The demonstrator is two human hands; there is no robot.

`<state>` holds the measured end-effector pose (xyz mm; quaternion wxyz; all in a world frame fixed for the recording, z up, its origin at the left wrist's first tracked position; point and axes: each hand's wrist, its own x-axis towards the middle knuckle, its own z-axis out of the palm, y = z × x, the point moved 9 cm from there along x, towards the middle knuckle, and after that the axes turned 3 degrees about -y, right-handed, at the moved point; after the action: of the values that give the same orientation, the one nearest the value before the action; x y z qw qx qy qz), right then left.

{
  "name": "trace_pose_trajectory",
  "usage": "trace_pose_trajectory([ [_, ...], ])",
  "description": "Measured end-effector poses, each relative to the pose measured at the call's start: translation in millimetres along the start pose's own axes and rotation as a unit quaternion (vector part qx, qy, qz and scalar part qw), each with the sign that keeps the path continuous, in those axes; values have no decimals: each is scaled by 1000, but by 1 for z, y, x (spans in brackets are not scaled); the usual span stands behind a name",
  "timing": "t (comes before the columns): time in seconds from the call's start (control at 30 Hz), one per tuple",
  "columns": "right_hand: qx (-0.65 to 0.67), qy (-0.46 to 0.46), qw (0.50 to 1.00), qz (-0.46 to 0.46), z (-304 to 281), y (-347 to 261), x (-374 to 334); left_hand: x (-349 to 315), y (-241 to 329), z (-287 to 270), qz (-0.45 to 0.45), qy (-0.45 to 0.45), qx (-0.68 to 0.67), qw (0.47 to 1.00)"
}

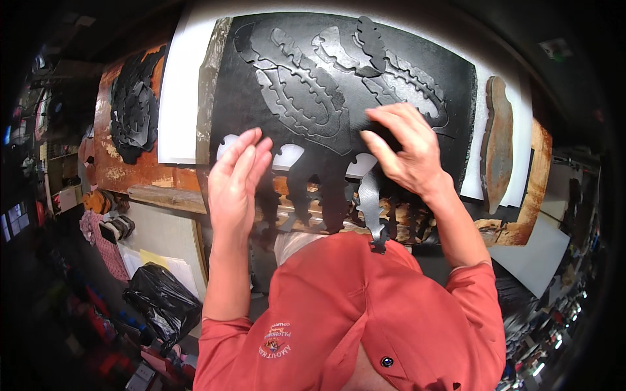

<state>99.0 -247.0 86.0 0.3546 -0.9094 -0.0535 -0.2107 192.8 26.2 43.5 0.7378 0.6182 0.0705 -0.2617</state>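
A black leather-like sheet [404, 45] lies on a white board, with notched, curved pieces [303, 98] cut into it and partly lifted. Its near edge is ragged, and notched strips [370, 202] hang from it over the table's front edge. My left hand [241, 166] is by the near left part of the sheet, fingers stretched and close together, holding nothing that I can see. Over the sheet's near right part is my right hand [407, 143], its fingers extended and thumb apart. Whether its fingertips touch the sheet I cannot tell.
The white board [179, 98] rests on a worn brown table [179, 179]. A pile of black scraps [134, 107] sits at the left. On the right lies a long rusty-brown piece [499, 143] with a notched side. A black plastic bag [163, 296] stands low at the left.
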Motion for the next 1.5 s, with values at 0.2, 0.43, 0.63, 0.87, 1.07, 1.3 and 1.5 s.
trace_pose_trajectory([
  [0.2, -21, 11, 998, -57, 56, -8, 36, -27, -26, 14, -116, -51, -99, 987],
  [0.43, 14, 25, 999, -31, 57, 4, 31, -8, -30, 35, -116, -76, -131, 982],
  [0.63, 12, -1, 999, -33, 61, -1, 33, -9, -44, 45, -103, -117, -153, 976],
  [0.87, 27, -27, 999, -32, 61, -3, 34, -9, -53, 53, -104, -201, -227, 947],
  [1.07, 34, -59, 996, -60, 60, -5, 39, 0, -63, 63, -122, -275, -351, 887],
  [1.3, 42, -111, 990, -73, 64, -10, 45, 1, -52, 67, -123, -281, -366, 879],
  [1.5, 158, -40, 981, 108, 58, 14, 40, -17, -6, 29, -40, -163, 152, 974],
])
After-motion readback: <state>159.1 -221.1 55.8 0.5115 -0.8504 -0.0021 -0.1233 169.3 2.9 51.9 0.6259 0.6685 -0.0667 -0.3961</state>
